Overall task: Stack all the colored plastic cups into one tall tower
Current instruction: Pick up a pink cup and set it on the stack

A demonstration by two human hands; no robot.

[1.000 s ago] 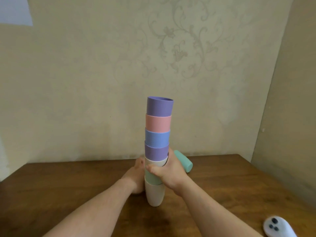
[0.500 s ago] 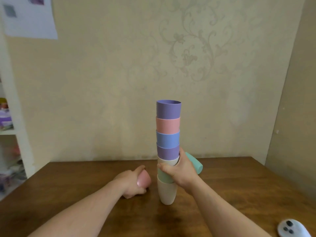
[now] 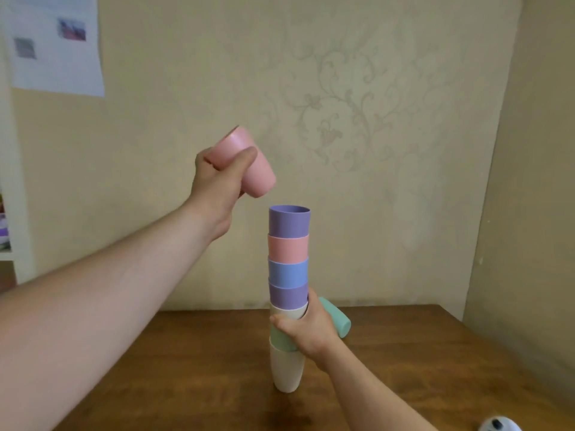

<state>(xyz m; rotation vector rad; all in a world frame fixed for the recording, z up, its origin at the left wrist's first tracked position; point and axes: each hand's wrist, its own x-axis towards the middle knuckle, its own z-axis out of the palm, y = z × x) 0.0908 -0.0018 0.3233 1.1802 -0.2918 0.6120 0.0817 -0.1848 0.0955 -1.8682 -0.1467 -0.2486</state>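
A tower of nested cups (image 3: 288, 275) stands upright on the wooden table (image 3: 193, 368): cream at the bottom, then green, cream, purple, blue, pink, and purple on top. My right hand (image 3: 306, 329) grips the tower around its green and cream cups. My left hand (image 3: 217, 185) holds a pink cup (image 3: 249, 164) in the air, tilted, above and left of the tower's open top. A teal cup (image 3: 336, 318) lies on its side on the table behind my right hand, partly hidden by it.
A white remote-like device (image 3: 499, 426) lies at the table's near right corner. Walls close the table off at the back and right. A paper sheet (image 3: 56, 45) hangs on the wall upper left, and shelves show at the far left edge.
My left hand has picked the pink cup up from the table beside the tower and raised it above the tower's top. My right hand kept its grip on the tower.
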